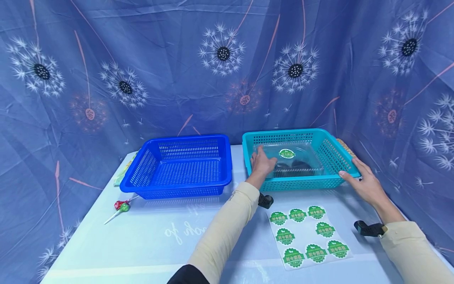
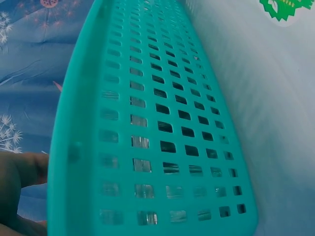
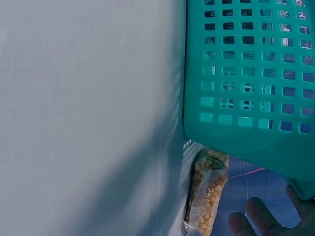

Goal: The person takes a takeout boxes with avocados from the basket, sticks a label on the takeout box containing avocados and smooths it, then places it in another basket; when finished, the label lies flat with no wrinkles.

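Note:
A clear plastic box (image 1: 308,152) with a green label (image 1: 287,153) on its lid lies in the teal basket (image 1: 301,184). Dark items, too obscured to name, show inside the box. My left hand (image 1: 261,162) reaches over the basket's front rim with its fingers at the left part of the lid, thumb spread to the right. At the basket's front right corner, my right hand (image 1: 367,185) touches the rim, fingers spread. In the right wrist view its fingers (image 3: 263,216) look extended beside the corner.
A blue basket (image 1: 184,192) stands left of the teal one. Two lollipops (image 1: 122,206) lie before it. A sheet of green stickers (image 1: 305,236) lies in front of the teal basket. A bag of corn kernels (image 3: 206,196) sits beyond the teal basket's right side.

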Demonstrator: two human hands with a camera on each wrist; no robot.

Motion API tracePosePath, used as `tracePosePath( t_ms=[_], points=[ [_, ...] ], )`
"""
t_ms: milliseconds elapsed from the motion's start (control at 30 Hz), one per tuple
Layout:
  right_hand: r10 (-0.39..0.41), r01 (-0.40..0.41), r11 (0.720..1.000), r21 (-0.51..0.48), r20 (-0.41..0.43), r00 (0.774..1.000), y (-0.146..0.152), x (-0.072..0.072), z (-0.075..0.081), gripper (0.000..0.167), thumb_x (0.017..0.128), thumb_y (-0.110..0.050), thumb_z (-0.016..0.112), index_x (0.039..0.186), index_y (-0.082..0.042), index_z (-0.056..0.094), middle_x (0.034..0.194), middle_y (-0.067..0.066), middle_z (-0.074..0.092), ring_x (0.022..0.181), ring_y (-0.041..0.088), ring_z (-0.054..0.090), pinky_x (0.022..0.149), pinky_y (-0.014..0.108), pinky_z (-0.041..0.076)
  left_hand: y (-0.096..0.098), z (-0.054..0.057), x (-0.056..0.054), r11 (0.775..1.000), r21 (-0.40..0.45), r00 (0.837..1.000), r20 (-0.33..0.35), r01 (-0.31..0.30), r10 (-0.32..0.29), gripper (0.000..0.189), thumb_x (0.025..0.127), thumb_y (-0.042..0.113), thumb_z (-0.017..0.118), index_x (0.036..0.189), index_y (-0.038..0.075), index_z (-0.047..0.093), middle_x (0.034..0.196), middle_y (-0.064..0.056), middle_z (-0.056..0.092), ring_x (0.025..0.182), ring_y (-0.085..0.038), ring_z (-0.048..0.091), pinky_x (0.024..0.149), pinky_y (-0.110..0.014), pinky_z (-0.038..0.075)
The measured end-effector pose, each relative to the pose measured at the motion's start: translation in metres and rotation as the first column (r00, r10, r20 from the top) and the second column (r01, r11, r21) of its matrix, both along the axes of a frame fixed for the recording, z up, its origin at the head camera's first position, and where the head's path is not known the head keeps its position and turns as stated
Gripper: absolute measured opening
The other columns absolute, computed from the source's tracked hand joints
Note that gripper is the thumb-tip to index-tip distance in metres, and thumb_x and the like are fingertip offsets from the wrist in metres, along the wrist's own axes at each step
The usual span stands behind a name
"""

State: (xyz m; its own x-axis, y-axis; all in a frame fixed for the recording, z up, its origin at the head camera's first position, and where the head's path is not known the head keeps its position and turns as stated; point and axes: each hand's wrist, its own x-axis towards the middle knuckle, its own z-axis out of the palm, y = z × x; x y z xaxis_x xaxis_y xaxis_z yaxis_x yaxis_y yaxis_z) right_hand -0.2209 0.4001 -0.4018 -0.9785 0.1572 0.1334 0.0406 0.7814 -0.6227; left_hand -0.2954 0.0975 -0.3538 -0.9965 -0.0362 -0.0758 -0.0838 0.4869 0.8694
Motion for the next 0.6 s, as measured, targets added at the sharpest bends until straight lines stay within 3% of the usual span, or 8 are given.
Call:
tracePosePath(
  t_ms=[600],
  points=[
    [0.014,-0.014,1.000,0.016,0.004,1.000,-0.001,0.001,0.002,0.084,0.094,-0.053,0.045,0.152,-0.014,0.000,0.157,0.024,-0.004,0.133,0.061,0.007,0.092,0.076,0.018,-0.017,0.010,0.018,0.987,0.148,0.997,-0.052,0.061,-0.054,0.073,0.087,0.023,0.066,0.148,0.021,0.026,0.152,-0.010,0.029,0.140,-0.028,0.028,0.106,-0.046,0.037]
  ],
)
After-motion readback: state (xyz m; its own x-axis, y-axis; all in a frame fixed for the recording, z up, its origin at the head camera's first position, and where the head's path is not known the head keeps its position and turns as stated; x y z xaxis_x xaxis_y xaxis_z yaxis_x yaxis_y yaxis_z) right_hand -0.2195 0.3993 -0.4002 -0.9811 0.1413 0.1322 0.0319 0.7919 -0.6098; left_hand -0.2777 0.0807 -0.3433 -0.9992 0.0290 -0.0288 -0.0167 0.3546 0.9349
